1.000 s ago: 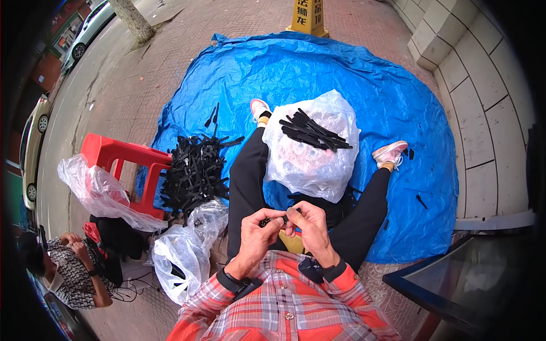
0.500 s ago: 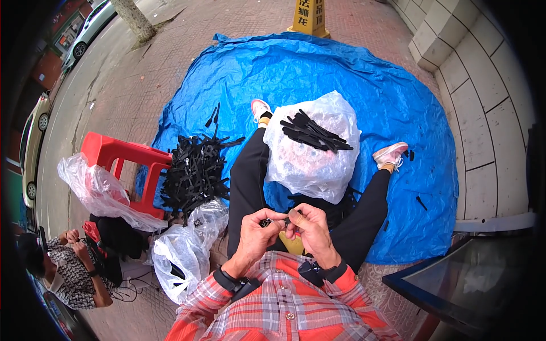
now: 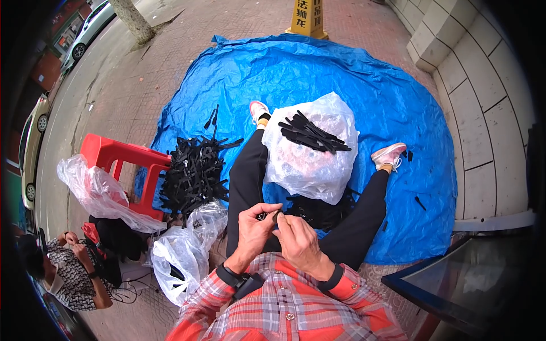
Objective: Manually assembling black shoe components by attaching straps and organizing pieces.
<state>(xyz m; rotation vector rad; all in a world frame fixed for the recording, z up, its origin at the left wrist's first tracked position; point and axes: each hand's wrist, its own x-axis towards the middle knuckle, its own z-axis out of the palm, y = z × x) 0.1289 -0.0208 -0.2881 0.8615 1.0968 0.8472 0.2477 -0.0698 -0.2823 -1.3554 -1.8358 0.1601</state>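
Observation:
My left hand (image 3: 255, 232) and my right hand (image 3: 300, 243) meet in front of my lap, fingertips pinched together. Between them is a small dark piece (image 3: 277, 216), mostly covered by my fingers, so its kind is hard to make out. Ahead, between my legs, a full clear plastic bag (image 3: 310, 173) carries a loose bundle of black strap-like strips (image 3: 313, 133). More black pieces (image 3: 318, 213) lie at the near side of the bag, closest to my hands. Left of my leg rises a large heap of similar black strips (image 3: 193, 176).
A blue tarp (image 3: 250, 68) spreads beneath everything. At left stand a red plastic stool (image 3: 122, 150) draped with clear plastic and another plastic bag (image 3: 182, 256). Another person (image 3: 74, 267) sits at lower left. A glass-topped, dark-framed case (image 3: 455, 278) is at lower right, near a wall (image 3: 483, 113).
My right hand has turned over, its back now facing up, and its fingers have closed in on the left fingertips. The bag, strips and heap look unmoved.

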